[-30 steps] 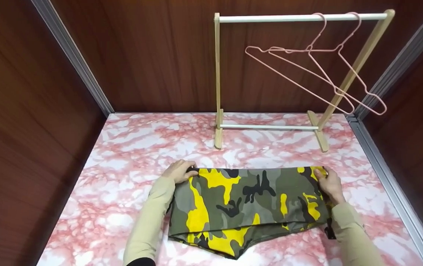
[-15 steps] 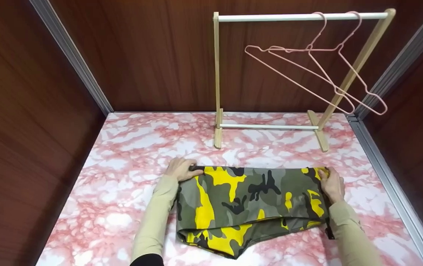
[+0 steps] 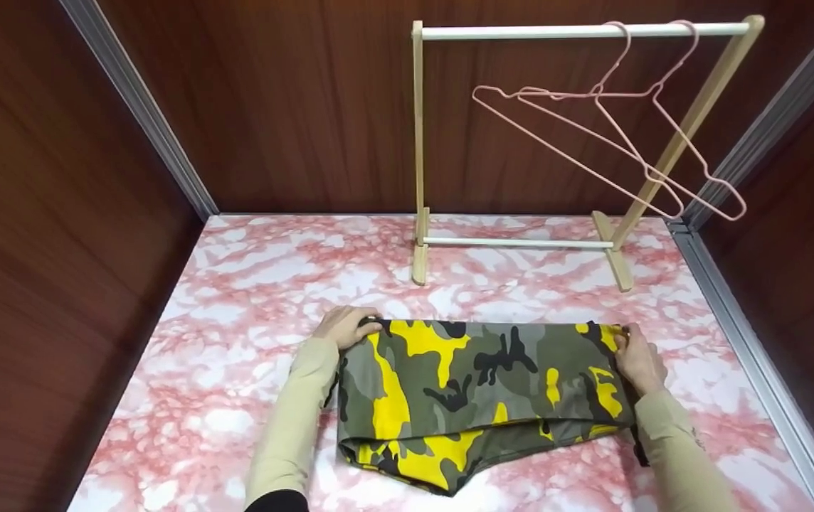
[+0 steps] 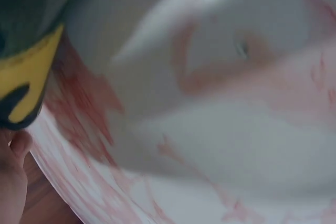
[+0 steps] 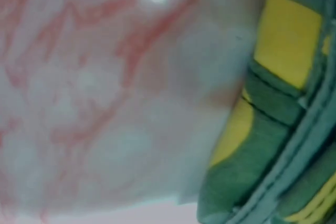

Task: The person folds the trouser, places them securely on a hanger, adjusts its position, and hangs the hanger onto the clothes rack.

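Note:
A pair of folded camouflage trousers [image 3: 492,377], yellow, olive, grey and black, lies crosswise on the table near the front. A pointed flap sticks out below its lower left edge. My left hand [image 3: 347,327] pinches the upper left corner, thumb on top of the cloth. At the upper right corner, my right hand [image 3: 639,361] grips the other end of the cloth, its fingers partly hidden. In the left wrist view, part of the hand [image 4: 13,166] touches the trousers' rounded corner [image 4: 26,72]. Stitched seams of the trousers [image 5: 268,124] show in the right wrist view.
Behind the trousers stands a small wooden clothes rack [image 3: 419,142] with a white top rail. Two pink hangers [image 3: 578,160] hang toward its right end. The pink marbled table [image 3: 236,299] is bounded by brown wood-grain walls [image 3: 293,107] with metal edging.
My left hand moved the left end of the trousers slightly right, then eased back a little left. My right hand stays at the right end, nearly in place.

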`<state>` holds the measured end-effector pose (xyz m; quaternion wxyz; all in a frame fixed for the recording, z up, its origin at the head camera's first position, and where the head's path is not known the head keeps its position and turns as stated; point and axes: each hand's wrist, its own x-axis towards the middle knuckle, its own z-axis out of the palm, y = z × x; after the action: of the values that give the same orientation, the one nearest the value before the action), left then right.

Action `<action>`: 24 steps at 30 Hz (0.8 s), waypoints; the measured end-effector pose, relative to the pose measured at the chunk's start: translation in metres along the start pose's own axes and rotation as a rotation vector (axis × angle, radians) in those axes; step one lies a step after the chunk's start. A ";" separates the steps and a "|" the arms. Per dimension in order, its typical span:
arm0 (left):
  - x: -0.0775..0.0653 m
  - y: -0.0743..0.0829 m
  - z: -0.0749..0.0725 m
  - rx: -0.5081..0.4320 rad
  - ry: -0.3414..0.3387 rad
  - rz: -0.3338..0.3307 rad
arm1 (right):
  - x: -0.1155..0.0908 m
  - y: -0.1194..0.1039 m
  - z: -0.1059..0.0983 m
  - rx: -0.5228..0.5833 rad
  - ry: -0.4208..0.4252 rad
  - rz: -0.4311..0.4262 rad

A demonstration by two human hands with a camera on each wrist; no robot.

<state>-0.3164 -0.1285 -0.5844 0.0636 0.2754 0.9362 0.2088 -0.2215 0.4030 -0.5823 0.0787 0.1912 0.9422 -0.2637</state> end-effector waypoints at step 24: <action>0.006 0.018 -0.016 0.092 -0.107 -0.111 | 0.006 -0.039 -0.020 -0.311 -0.196 -0.324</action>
<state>-0.3168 -0.1170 -0.5620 0.1121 0.2365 0.9539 0.1466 -0.2437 0.3845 -0.5485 0.1549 -0.0034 0.9777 -0.1421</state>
